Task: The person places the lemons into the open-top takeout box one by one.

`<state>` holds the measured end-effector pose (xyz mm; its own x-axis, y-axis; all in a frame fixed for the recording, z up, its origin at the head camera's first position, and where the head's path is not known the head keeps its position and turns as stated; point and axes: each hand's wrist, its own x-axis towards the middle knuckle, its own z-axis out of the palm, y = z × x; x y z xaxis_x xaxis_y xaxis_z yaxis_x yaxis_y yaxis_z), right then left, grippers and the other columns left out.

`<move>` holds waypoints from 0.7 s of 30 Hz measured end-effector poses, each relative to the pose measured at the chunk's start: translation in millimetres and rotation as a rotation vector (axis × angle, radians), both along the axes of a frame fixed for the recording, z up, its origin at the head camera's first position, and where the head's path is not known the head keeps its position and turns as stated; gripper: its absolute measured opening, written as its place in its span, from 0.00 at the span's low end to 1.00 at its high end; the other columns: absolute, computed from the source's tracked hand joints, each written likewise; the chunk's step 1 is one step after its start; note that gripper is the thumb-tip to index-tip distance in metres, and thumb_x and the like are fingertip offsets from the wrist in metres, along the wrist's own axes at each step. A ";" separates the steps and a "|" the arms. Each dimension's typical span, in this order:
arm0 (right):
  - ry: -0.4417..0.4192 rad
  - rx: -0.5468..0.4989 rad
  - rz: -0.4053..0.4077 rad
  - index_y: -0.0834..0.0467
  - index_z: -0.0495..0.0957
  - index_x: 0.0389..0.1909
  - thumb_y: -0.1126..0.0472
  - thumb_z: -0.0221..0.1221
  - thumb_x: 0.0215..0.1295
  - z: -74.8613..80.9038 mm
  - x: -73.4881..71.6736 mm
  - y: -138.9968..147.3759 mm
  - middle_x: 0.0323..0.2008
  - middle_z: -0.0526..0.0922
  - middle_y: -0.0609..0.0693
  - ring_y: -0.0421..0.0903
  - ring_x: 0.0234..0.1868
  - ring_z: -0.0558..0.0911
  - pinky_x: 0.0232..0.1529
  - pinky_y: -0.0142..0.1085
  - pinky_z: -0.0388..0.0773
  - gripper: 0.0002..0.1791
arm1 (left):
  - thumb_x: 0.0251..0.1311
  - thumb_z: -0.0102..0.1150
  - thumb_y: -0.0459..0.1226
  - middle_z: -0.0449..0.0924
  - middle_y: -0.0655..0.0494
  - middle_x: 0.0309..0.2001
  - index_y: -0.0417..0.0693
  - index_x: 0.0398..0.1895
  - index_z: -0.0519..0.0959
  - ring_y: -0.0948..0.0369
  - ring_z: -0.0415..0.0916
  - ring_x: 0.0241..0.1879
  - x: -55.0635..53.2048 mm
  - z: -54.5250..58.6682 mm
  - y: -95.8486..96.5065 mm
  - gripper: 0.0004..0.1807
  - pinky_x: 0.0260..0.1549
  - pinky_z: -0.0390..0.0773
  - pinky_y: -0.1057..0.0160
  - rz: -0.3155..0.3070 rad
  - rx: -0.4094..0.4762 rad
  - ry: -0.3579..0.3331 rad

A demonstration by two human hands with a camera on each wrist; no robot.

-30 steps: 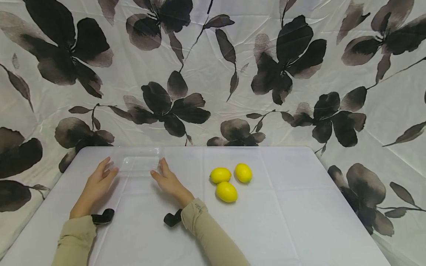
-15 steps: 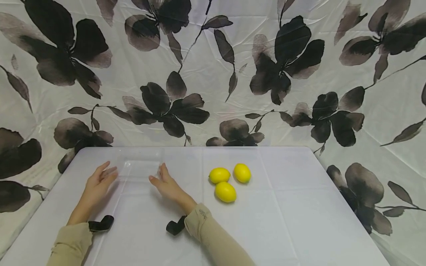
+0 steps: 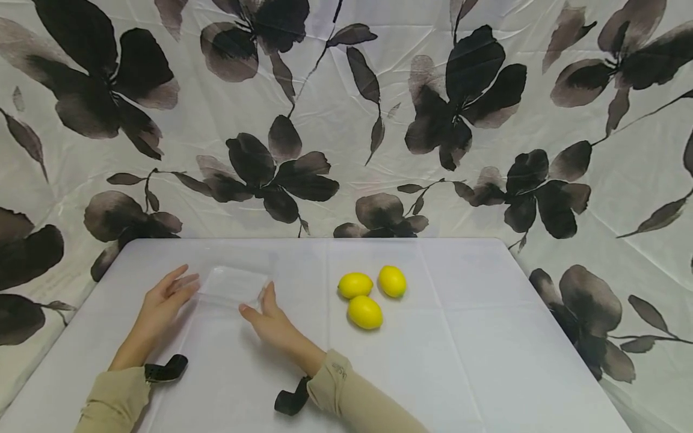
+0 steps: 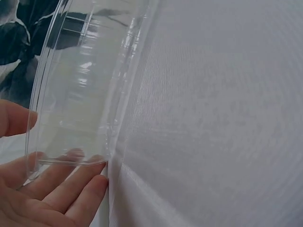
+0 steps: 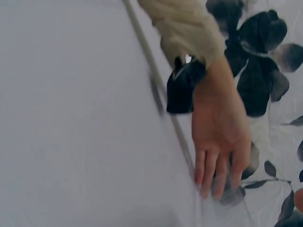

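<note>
A clear, shallow plastic container [image 3: 233,285] is held between my two hands over the left part of the table. My left hand [image 3: 162,307] grips its left end. In the left wrist view, the thumb [image 4: 16,119] is at the rim and the long fingers [image 4: 71,189] lie nearly straight along the end wall. My right hand [image 3: 281,328] holds the right end, thumb at the near corner and fingers on the far side. Three yellow lemons lie to the right, one lemon [image 3: 355,285] touching or nearly touching the nearest lemon [image 3: 365,312], and another lemon [image 3: 392,281] slightly apart.
A white cloth covers the table [image 3: 460,361], whose far edge meets a hanging floral curtain [image 3: 379,120]. Black bands with a mount are on both wrists, under rolled beige sleeves. The right wrist view mostly shows white cloth and the left arm.
Both hands have drawn the container from the far table edge toward me. The right forearm has also shifted slightly nearer and right. The lemons stay in place.
</note>
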<state>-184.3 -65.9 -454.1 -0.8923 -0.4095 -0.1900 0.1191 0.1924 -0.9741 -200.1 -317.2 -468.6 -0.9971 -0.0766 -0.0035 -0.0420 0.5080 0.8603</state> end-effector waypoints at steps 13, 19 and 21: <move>-0.164 -0.150 -0.095 0.68 0.39 0.77 0.49 0.55 0.70 18.3 27.5 16.1 0.77 0.46 0.64 0.59 0.76 0.51 0.74 0.51 0.48 0.49 | 0.75 0.49 0.42 0.62 0.29 0.68 0.36 0.77 0.50 0.85 0.69 0.52 2.9 -3.4 7.5 0.35 0.44 0.71 0.83 -0.113 0.105 0.070; -0.278 -0.408 -0.144 0.73 0.39 0.75 0.56 0.54 0.68 23.4 38.0 22.7 0.74 0.47 0.70 0.66 0.74 0.53 0.73 0.54 0.51 0.46 | 0.75 0.50 0.42 0.65 0.29 0.67 0.37 0.77 0.53 0.83 0.70 0.53 2.4 -2.1 11.9 0.34 0.45 0.72 0.82 -0.150 0.109 0.079; -0.312 -0.486 -0.156 0.74 0.48 0.70 0.58 0.54 0.67 23.6 40.7 24.7 0.70 0.51 0.66 0.65 0.74 0.52 0.73 0.53 0.51 0.39 | 0.75 0.49 0.42 0.65 0.31 0.67 0.38 0.77 0.53 0.83 0.70 0.54 2.3 -1.5 13.4 0.34 0.46 0.72 0.81 -0.155 0.107 0.074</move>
